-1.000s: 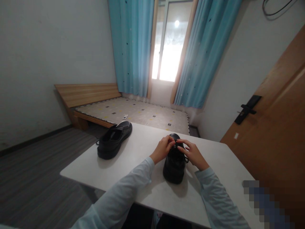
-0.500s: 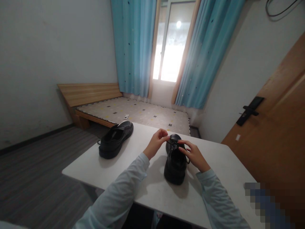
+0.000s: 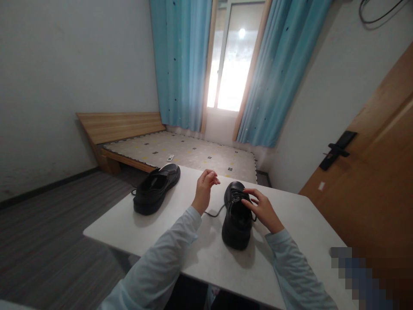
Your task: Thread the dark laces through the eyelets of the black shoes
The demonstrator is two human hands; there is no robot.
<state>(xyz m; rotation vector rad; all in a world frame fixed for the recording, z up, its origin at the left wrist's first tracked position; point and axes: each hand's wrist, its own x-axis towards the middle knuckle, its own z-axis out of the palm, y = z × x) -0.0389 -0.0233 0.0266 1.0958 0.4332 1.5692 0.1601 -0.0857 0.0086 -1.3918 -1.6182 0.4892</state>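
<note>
1. The near shoe is black and glossy with a thick sole, standing upright on the white table, its opening empty.
2. The right hand rests on its right side, fingers spread loosely over the laces.
3. A loose lace runs from the shoe towards the left hand, raised just left of it, fingers curled; whether they pinch the lace, I cannot tell.
4. The far shoe lies well left of those fingers.

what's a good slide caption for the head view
Right hand rests on a black leather lace-up shoe on the white table; raised left hand draws out its lace.
</note>
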